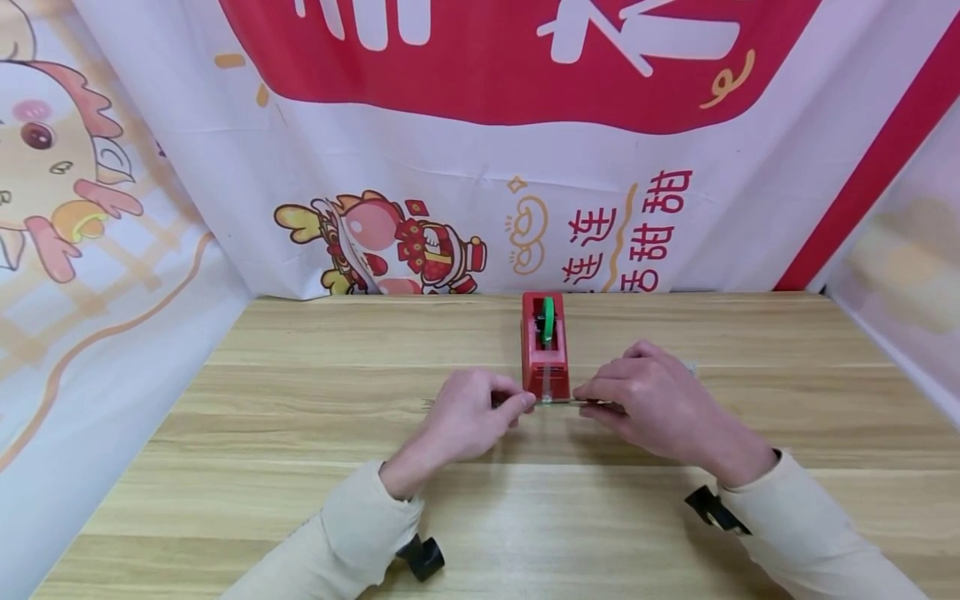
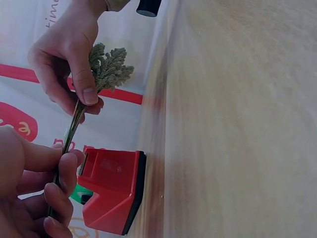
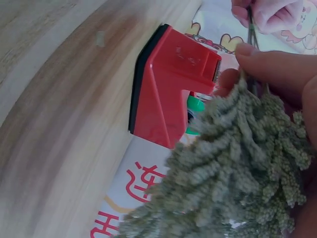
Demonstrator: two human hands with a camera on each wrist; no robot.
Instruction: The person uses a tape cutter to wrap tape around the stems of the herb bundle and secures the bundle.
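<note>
A bunch of dried grey-green flowers (image 3: 223,158) with thin dark stems (image 2: 73,124) is held level between both hands. My left hand (image 1: 468,412) grips the lower stems, fingers curled round them in the left wrist view. My right hand (image 1: 656,404) pinches the stems just below the flower heads (image 2: 111,69). Right behind the stems stands a red tape dispenser (image 1: 533,379) with a green tape roll (image 1: 548,321). Its serrated cutting edge (image 3: 217,72) faces the stems. In the head view, a strip of clear tape (image 1: 546,387) runs down its front to the stems between the hands.
The dispenser stands on a wood-grain table (image 1: 337,358) near its back edge. A printed cloth (image 1: 450,158) hangs behind the table. Black wrist-worn devices (image 1: 425,558) show at both sleeves. A small pale patch (image 3: 100,38) lies on the tabletop.
</note>
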